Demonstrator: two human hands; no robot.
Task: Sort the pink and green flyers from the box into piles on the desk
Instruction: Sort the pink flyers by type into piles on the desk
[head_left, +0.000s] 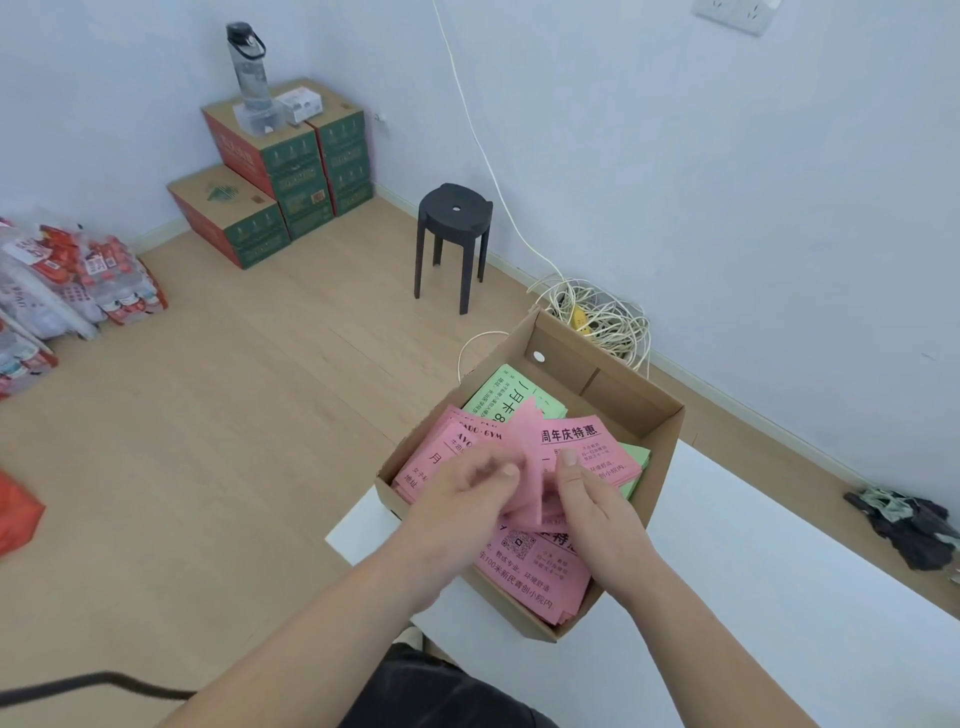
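Observation:
An open cardboard box (660, 431) sits on the left end of the white desk (769, 582). Inside lie pink flyers (540, 571) with black print, and green flyers (501, 392) show at the far side and right edge. Both hands are over the box. My left hand (457, 499) and my right hand (592, 504) together pinch a small bundle of pink flyers (530, 467) that is lifted on edge above the others, blurred by motion.
A black stool (453, 239) stands on the wooden floor beyond the box. A tangle of white cable (597, 317) lies by the wall. Stacked cartons (280, 171) with a water bottle (249, 73) fill the corner. Dark cloth (909, 525) lies at the right.

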